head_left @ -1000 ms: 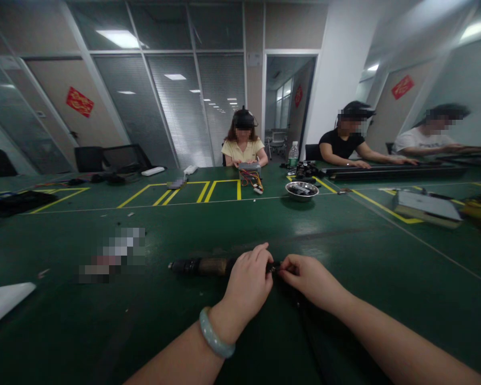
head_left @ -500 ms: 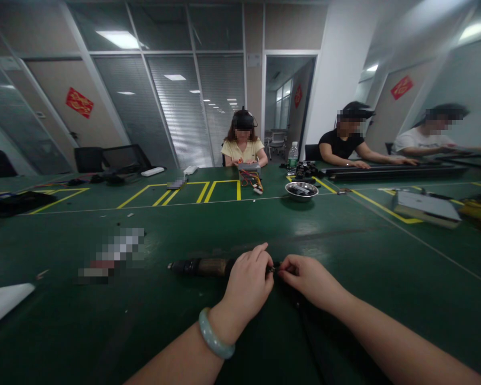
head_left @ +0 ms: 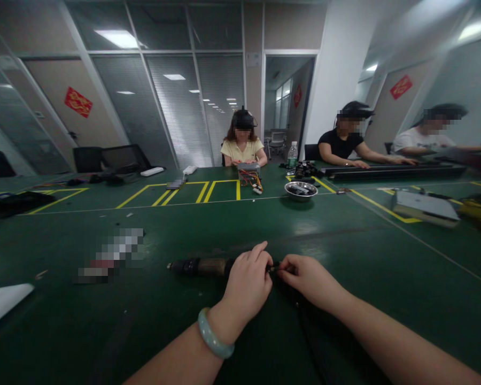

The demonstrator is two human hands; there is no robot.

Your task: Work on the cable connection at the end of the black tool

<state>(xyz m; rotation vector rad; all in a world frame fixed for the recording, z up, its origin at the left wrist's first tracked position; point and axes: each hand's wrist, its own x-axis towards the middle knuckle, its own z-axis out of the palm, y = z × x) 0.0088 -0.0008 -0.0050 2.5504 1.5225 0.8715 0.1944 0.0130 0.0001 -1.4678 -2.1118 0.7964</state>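
Observation:
A dark cylindrical tool [head_left: 212,266] with a brownish band and a narrow metal tip at its left end lies across the green table. Over its right part rests my left hand [head_left: 248,272], fingers closed round it and a pale green bangle on the wrist. At the tool's right end, the fingertips of my right hand [head_left: 304,275] are pinched together, almost touching my left fingers. What they pinch is small, dark and mostly hidden. Below my right hand, a black cable [head_left: 304,326] runs down toward the near edge of the view.
A blurred-out flat item [head_left: 116,254] and a white object [head_left: 6,305] lie to the left. Farther back are a metal bowl [head_left: 301,191] of dark parts, a bottle [head_left: 292,158], a grey box with coloured wires [head_left: 249,171] and a silver box [head_left: 425,207]. Several people sit across the table.

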